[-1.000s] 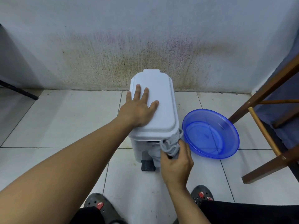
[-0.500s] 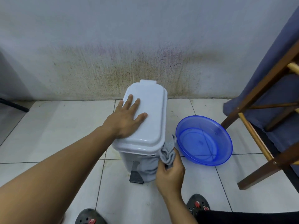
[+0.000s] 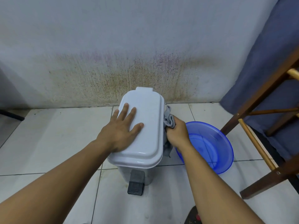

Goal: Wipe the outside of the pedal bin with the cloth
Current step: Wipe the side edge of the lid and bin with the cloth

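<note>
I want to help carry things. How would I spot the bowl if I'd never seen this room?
Find the stained wall; the white bin stands on the floor before it. The bowl sits on the floor just right of the bin, beside the wooden legs. It is the only round, see-through blue thing.

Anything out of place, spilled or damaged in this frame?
Only the wall: a band of brownish and purple speckled staining runs behind the pedal bin, like old splashes or damp. The bin stands upright, lid shut; the blue basin sits upright beside it; no puddle shows on the tiles.
</note>
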`<state>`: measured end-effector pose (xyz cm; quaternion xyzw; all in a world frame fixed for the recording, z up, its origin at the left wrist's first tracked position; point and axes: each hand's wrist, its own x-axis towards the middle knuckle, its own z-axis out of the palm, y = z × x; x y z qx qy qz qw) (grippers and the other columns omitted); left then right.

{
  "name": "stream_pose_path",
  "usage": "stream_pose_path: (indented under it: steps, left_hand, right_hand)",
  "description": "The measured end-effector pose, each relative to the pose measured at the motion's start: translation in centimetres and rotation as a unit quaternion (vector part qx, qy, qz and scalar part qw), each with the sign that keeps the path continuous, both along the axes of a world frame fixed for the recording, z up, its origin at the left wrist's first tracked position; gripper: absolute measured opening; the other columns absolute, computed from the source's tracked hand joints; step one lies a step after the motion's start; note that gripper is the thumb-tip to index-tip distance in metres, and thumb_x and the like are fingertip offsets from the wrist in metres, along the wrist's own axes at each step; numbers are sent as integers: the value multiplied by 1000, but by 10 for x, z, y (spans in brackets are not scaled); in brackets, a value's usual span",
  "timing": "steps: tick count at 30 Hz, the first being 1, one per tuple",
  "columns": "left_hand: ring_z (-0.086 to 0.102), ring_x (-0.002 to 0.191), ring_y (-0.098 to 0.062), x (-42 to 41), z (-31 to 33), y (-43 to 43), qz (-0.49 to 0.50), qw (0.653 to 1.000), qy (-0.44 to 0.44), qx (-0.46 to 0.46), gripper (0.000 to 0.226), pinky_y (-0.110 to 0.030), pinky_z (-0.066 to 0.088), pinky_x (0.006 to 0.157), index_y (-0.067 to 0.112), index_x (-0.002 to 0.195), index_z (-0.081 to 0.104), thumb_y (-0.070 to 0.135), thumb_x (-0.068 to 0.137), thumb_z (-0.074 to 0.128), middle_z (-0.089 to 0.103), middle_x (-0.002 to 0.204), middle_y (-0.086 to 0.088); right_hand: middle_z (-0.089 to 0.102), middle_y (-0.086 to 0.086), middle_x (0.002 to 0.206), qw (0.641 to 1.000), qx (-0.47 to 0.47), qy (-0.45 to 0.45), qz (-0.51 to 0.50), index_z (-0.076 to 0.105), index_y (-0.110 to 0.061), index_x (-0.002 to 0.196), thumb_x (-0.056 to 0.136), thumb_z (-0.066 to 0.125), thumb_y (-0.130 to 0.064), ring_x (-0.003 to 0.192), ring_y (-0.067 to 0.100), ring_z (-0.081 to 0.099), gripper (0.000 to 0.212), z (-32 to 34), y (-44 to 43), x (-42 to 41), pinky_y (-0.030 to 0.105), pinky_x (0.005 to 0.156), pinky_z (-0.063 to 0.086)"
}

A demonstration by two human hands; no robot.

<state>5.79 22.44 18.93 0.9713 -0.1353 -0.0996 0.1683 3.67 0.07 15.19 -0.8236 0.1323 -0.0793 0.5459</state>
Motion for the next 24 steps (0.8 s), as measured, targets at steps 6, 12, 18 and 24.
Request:
stream_pose_path:
  steps: [6,12,18,24]
  left_hand:
    - [-13,156,-17,1,1,-5,15,1000,2,2,78,-52,21,120,46,159,-7,79,93,19,-21,165,22]
    - [-10,156,-17,-1,2,-7,26,1000,1,-5,77,-52,21,120,44,160,-4,78,94,20,-18,166,21]
    - [-11,156,-17,-3,2,-7,25,1000,7,-6,78,-53,20,120,44,160,-5,78,94,20,-20,166,20]
    - [-14,156,-20,-4,2,-5,13,1000,12,-4,78,-52,17,122,43,159,-8,77,95,19,-23,165,19]
  right_hand:
    - [60,-17,63,999,14,19,36,57,-35,66,88,52,1,59,2,46,43,9,2,-24,23,58,40]
    - [72,-4,86,997,65,-3,36,68,-20,90,91,60,4,85,14,66,26,1,15,-105,19,73,51]
    - [65,-10,105,997,61,-40,14,70,-39,96,79,54,20,98,6,63,64,6,37,-155,13,82,49]
    - [44,-16,111,991,-108,49,68,38,-58,139,79,45,12,104,5,52,92,21,37,-126,15,88,45]
